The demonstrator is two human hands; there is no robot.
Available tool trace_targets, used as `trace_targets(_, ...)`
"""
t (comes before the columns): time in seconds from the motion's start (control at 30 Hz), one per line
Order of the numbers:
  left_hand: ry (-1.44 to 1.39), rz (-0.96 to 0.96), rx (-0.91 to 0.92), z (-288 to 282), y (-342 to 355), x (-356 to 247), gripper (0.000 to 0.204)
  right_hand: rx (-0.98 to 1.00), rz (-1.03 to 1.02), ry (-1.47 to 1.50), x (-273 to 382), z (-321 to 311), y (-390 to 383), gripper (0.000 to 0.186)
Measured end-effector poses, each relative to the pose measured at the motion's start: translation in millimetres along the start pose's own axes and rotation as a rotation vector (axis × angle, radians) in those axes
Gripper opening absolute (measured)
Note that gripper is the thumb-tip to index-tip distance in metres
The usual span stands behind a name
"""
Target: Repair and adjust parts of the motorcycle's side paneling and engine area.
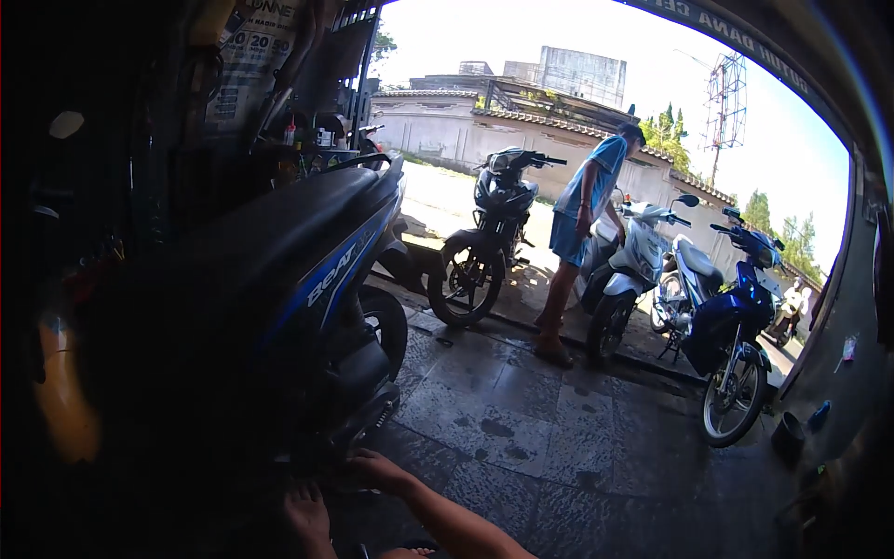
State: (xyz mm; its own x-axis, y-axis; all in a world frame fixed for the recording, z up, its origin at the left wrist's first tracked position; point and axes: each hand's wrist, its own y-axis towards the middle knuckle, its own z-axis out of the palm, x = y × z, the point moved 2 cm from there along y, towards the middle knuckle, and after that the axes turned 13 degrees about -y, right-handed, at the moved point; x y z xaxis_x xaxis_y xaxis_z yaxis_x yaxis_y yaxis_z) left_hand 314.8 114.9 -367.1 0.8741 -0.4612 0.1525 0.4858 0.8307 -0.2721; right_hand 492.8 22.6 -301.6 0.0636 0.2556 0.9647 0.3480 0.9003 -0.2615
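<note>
A dark scooter [340, 256] with a blue and white side panel stands close on the left. Low beside its underside, near the kick-start lever [386, 410], are both my hands. My left hand [305, 508] rests against the shadowed lower part, its fingers stretched upward and slightly apart. Just right of it, my right hand [377, 469] reaches in from the lower right with bent fingers closed at the scooter's lower edge. Deep shade hides the fingertips and whatever they touch. Part of my foot [410, 552] shows at the bottom edge.
A person in light blue [591, 191] leans over a silver scooter [619, 265] at the doorway. A black motorcycle [489, 233] and a blue motorcycle [731, 321] stand either side. A dark bucket [788, 436] is by the right wall. The stone floor [521, 419] looks wet.
</note>
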Motion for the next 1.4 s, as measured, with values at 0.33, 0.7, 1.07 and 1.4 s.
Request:
trace_targets(0.33, 0.032, -0.019, 0.162, -16, 9, -5, 0.04, 0.044, -0.128, 0.257, -8, 3, 6, 0.033)
trace_targets(0.7, 0.031, -0.039, 0.089, -5, 7, -3, 0.027, -0.159, 0.015, 0.503, -88, -28, -60, 0.028)
trace_targets(1.07, -0.012, -0.072, 0.241, -4, 13, -4, 0.022, 0.131, 0.139, -0.767, -246, 47, -60, 0.032)
trace_targets(1.4, 0.038, -0.076, 0.092, -4, 18, 1, 0.02, 0.128, 0.068, -0.82, -233, 63, -67, 0.035)
